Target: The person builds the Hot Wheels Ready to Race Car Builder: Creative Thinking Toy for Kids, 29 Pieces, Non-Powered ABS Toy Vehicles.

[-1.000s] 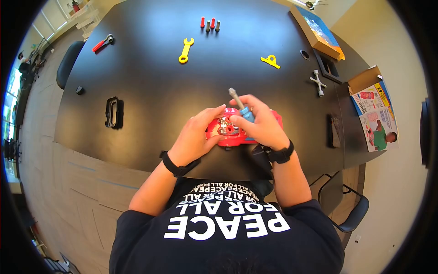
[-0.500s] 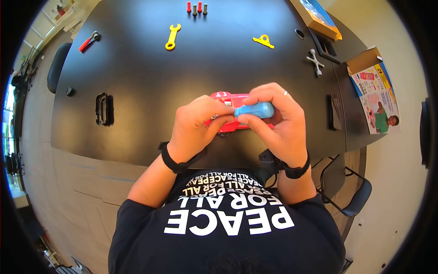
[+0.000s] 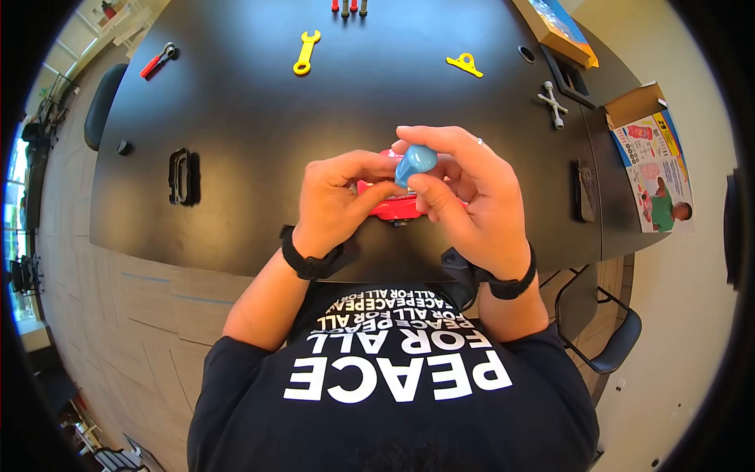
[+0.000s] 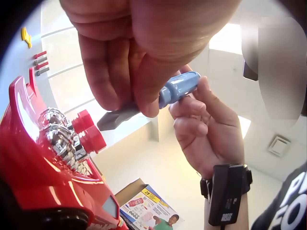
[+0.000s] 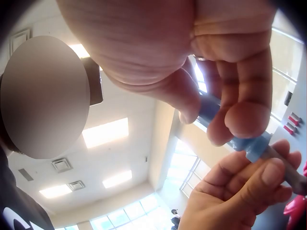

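Observation:
A toy screwdriver (image 3: 418, 160) with a blue handle stands over the red toy car (image 3: 395, 209), pointing down at it. My right hand (image 3: 484, 185) holds the handle between thumb and fingers. With thumb and fingers, my left hand (image 3: 338, 189) pinches the grey shaft (image 5: 290, 176) just below the blue collar. In the left wrist view the broad grey tip (image 4: 111, 120) is close beside two red cylindrical pieces (image 4: 90, 136) on the car's chrome engine (image 4: 58, 136). Both hands cover much of the car in the head view.
Across the table lie a yellow wrench (image 3: 307, 53), a yellow flat piece (image 3: 465, 65), a red-handled ratchet (image 3: 160, 60), a grey cross wrench (image 3: 553, 105) and several red and grey bolts (image 3: 354, 8). A black frame (image 3: 180, 178) lies left; an opened box (image 3: 651, 169) stands right.
The screwdriver has swung from tip-up in my right hand to tip-down over the car. My left hand has moved from the car onto its shaft. The handle now stands more upright.

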Demonstrator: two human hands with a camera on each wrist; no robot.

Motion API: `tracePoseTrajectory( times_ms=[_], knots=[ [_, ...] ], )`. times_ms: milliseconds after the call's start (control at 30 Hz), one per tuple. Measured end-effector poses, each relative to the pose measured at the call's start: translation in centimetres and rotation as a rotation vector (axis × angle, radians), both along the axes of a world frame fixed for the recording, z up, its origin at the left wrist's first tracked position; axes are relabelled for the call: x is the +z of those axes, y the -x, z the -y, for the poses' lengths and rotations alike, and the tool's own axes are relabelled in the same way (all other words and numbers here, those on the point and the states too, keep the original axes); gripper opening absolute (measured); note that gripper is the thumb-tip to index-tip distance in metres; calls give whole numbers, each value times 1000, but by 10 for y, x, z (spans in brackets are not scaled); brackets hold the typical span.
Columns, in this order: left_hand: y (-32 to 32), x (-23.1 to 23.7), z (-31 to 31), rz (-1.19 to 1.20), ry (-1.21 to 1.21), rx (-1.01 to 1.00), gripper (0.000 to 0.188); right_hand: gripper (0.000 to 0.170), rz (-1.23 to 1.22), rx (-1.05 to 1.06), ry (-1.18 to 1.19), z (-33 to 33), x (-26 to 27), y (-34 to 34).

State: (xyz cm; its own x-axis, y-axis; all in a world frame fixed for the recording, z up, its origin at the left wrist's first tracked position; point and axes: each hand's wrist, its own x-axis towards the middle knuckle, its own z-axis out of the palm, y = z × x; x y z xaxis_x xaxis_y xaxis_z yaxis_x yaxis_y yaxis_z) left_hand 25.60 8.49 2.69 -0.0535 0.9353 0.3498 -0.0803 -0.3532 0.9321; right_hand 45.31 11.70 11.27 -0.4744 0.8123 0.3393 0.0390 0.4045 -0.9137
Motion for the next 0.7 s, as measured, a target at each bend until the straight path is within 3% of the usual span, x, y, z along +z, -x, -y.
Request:
tracePoseTrajectory(
  times_ms=[300, 367, 467, 567, 700],
  knots=[
    [-2, 7, -3, -272, -79, 15, 29, 37, -16, -92, 14, -3, -6, -6],
    [-1, 3, -5, -315, -114, 23, 33, 35, 47, -95, -212, -5, -10, -6],
    [-1, -7, -9, -271, -98, -3, 33, 34, 36, -91, -330, -6, -16, 1],
    [-3, -2, -5, -247, 4, -53, 31, 35, 226, -145, -258, -5, -14, -6],
    [-4, 9, -4, -303, -43, -107, 25, 35, 81, -209, -217, -6, -8, 1]
  ],
)
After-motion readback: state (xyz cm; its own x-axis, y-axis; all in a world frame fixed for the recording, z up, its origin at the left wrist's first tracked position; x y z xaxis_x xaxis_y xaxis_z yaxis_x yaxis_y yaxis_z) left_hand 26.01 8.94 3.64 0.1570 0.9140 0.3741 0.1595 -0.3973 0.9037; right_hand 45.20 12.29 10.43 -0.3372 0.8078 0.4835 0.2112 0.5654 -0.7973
